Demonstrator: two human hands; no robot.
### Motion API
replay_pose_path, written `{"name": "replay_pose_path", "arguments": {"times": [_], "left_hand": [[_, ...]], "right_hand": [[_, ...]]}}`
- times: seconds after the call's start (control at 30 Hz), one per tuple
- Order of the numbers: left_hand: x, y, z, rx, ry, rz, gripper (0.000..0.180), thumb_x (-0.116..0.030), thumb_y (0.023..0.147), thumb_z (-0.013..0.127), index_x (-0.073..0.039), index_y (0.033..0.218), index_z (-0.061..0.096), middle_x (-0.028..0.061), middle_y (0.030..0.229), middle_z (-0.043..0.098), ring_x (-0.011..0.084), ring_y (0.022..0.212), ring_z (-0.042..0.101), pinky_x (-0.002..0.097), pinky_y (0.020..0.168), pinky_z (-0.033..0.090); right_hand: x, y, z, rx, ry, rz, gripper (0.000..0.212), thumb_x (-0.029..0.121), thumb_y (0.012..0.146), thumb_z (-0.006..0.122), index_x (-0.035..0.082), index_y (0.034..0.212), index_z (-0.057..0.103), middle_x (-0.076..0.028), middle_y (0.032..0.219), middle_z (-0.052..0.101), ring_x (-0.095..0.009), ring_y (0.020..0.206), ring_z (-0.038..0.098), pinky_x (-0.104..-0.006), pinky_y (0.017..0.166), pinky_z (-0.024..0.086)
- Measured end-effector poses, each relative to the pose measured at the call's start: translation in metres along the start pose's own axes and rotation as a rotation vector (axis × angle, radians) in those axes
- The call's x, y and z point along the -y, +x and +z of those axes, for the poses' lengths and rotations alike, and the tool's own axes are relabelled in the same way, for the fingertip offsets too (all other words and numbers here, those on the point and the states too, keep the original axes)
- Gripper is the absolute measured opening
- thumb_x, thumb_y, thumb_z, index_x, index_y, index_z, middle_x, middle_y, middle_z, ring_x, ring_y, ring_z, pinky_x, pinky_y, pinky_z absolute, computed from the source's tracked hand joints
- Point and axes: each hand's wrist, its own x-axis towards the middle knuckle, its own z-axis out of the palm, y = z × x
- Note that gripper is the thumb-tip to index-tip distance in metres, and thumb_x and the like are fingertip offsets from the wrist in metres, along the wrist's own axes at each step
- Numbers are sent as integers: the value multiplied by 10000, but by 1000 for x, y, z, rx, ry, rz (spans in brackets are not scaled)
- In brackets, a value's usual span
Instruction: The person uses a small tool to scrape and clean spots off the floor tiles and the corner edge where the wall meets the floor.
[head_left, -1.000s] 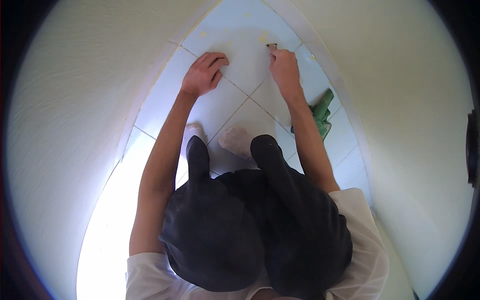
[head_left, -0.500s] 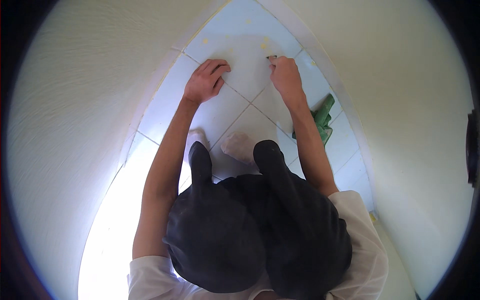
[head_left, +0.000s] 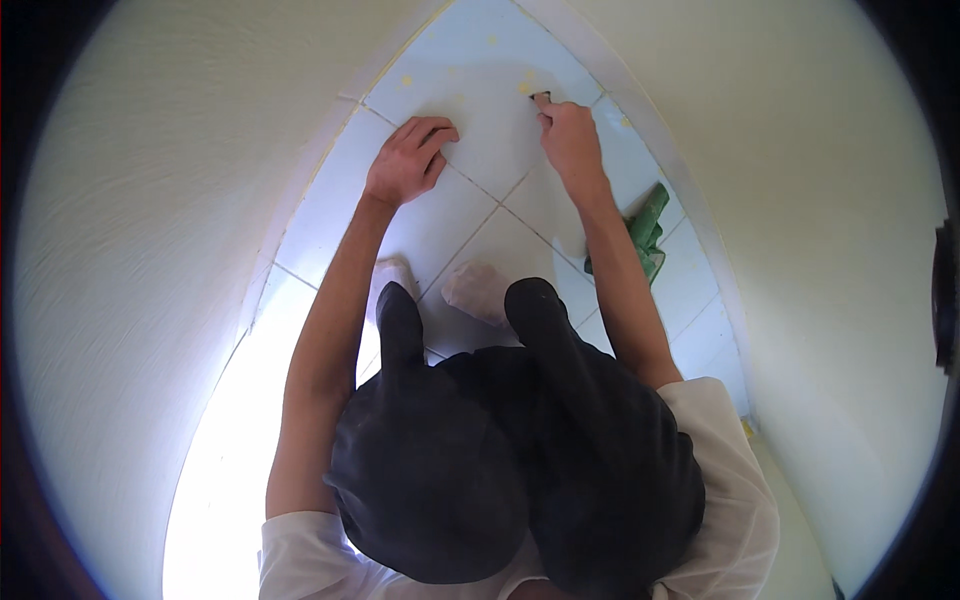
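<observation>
My right hand [head_left: 574, 138] is closed around a small dark-edged tool [head_left: 540, 97], mostly hidden by the fingers, so its exact kind is unclear. The tool's tip is at the tiled floor [head_left: 500, 140], close beside some yellow spots [head_left: 526, 86]. To the left, my left hand [head_left: 408, 160] rests on the tiles with loosely bent fingers and the thumb apart, holding nothing. More yellow spots [head_left: 406, 80] dot the far tile beyond it.
A crumpled green bag or wrapper [head_left: 648, 232] lies on the floor right of my right forearm. Pale walls [head_left: 800, 200] close in on both sides and meet the floor's edges. My feet in light socks [head_left: 478, 292] are below my knees.
My right hand has slid slightly farther away along the floor with the small tool, and more of the tool shows. My left hand has stayed in place.
</observation>
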Motion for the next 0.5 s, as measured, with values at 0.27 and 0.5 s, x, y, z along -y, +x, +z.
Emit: {"name": "replay_pose_path", "arguments": {"times": [0.27,0.5], "left_hand": [[1,0,0,18,-19,-20,315,-13,795,650,-121,1091,665,29,1168,645,268,1070,626,396,931,552],[-4,3,0,16,-42,-24,350,41,784,644,-112,1098,669,54,1161,665,287,1078,642,421,936,558]], "right_hand": [[2,-5,-3,52,-35,55,241,63,868,673,74,1093,761,-255,880,694,-436,831,695,-482,750,565],[-11,-5,-7,80,9,61,174,63,865,625,51,990,745,-257,888,700,-467,874,693,-531,763,571]]}}
